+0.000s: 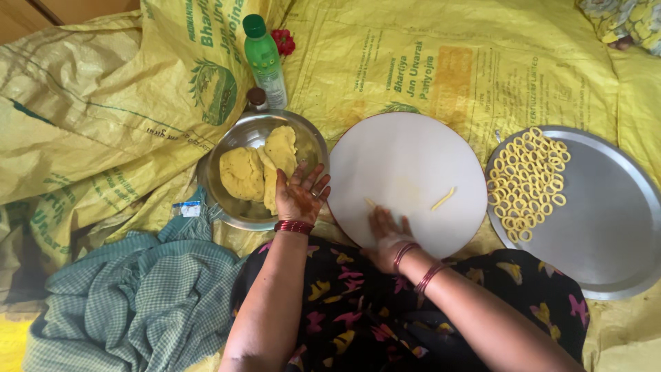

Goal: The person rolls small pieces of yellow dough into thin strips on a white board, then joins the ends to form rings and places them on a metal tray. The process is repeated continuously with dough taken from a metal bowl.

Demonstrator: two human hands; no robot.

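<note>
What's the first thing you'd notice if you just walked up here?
Probably the yellow dough rings packed together on the steel tray at the right. Next, the round white board in the middle, where the right hand presses down. The left hand is in the bowl of yellow dough.

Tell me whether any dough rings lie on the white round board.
No; the white round board holds only a short dough strip, while the dough rings sit on the steel tray.
</note>
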